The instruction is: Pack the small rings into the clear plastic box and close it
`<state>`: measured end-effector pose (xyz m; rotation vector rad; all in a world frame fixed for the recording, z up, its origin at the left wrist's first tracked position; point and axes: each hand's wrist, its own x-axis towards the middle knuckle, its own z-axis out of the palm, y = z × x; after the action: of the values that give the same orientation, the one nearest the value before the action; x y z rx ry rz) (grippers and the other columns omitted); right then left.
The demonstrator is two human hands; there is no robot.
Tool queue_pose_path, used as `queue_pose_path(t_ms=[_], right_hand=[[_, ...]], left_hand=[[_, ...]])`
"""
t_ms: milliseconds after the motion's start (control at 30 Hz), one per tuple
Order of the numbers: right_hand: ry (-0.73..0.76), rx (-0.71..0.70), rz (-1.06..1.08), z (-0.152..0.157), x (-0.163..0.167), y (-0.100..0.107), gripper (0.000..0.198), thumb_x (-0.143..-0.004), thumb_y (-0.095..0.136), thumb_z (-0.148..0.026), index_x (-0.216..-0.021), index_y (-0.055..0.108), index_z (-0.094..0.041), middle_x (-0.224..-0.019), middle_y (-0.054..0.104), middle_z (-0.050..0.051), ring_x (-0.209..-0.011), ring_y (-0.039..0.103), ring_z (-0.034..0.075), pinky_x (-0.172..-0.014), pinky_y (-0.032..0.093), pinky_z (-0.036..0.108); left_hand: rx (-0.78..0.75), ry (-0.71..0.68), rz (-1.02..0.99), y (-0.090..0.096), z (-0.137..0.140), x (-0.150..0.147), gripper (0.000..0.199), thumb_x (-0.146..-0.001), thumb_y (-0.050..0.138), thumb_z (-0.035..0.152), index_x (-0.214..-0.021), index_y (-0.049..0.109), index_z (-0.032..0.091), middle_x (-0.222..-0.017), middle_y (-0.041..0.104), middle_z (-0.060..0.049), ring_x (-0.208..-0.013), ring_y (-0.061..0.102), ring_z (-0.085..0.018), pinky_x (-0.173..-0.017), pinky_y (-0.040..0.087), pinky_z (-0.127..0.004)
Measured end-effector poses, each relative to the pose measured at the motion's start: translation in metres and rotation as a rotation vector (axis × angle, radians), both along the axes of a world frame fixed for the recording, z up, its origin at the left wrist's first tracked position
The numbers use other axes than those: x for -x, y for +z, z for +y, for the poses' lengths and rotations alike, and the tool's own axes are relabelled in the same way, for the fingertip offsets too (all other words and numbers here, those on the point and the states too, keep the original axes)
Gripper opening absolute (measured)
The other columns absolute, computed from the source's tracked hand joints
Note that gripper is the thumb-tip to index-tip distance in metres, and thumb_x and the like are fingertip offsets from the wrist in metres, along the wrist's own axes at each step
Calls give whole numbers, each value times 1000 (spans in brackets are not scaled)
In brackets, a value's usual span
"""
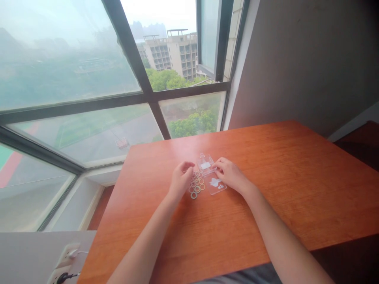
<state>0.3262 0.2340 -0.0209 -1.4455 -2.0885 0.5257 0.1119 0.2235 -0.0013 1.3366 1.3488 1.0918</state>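
Note:
Several small flat rings, pale and greenish, lie in a loose cluster on the wooden table. At the cluster's left edge is my left hand, its fingers curled together; whatever they may hold is too small to make out. A clear plastic box lies open just behind the rings, with a white label inside. Its flat transparent lid, bearing white markings, is spread toward me. My right hand reaches in from the right, thumb and fingers closed at the box's right edge near the hinge side.
The reddish-brown table extends far to the right. Large framed windows stand beyond its far and left edges, one pane swung open. A wall socket with plugs is low at the left. A grey wall rises at the right.

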Motion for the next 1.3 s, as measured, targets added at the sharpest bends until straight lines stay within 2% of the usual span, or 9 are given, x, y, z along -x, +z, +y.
queue_pose_path(t_ms=[67,167,267,333,767,900,1033,1133,1300], right_hand=[[-9,11,-4,0,-1,0,20,-84,54,-12,-91,71,-20,-93,62,3,-73,57,12,-68,43,23],[-28,11,-29,0,-2,1,26,-83,52,-9,-95,71,-21,-94,62,3,-73,57,12,-70,43,23],[-30,-4,-42,1,-4,0,32,-81,50,-5,-98,71,-22,-95,62,3,-78,58,13,-74,44,23],[-34,-9,-36,1,-5,-1,34,-81,49,-4,-99,71,-22,-97,62,4,-79,58,13,-75,44,24],[-56,-31,-54,1,-6,-3,39,-76,47,0,-97,71,-23,-98,63,2,-79,58,13,-74,44,23],[-77,-35,-65,2,-7,-2,31,-77,48,-3,-89,70,-21,-91,63,2,-73,57,13,-71,43,24],[-93,-36,-78,3,-7,-1,27,-76,49,-4,-85,69,-21,-84,62,2,-70,56,13,-68,42,24],[-88,-33,-73,3,-7,-1,31,-75,48,-2,-87,69,-21,-86,62,2,-73,56,13,-71,43,24],[-83,-33,-78,3,-7,-2,38,-74,47,0,-94,71,-23,-91,63,2,-76,58,14,-72,43,24]], left_hand=[[-137,-128,248,-3,9,9,17,-78,53,22,-89,65,16,-86,65,-4,-68,60,-13,-62,49,-25],[-323,-231,519,-8,15,16,19,-83,52,20,-95,67,18,-95,66,-6,-83,61,-17,-76,50,-30],[-442,-353,622,-9,13,16,23,-88,50,19,-103,68,21,-109,66,-7,-101,59,-20,-91,47,-34],[-479,-413,656,-8,10,15,25,-88,51,19,-105,68,23,-113,66,-6,-104,59,-21,-94,45,-36],[-365,-621,542,9,-10,19,30,-86,49,12,-104,70,21,-96,71,-4,-84,64,-15,-76,48,-24],[-419,-486,616,7,-6,20,29,-88,47,13,-107,68,21,-105,68,-6,-94,62,-18,-82,49,-28],[-502,-386,856,3,-3,16,29,-91,49,23,-116,64,24,-115,61,-9,-103,57,-23,-91,46,-38],[-511,-405,929,4,-3,13,26,-93,47,28,-111,66,26,-113,59,-9,-100,56,-23,-90,45,-40],[-405,-552,733,14,-9,19,24,-93,46,23,-98,69,21,-99,62,-7,-88,60,-17,-81,48,-29]])
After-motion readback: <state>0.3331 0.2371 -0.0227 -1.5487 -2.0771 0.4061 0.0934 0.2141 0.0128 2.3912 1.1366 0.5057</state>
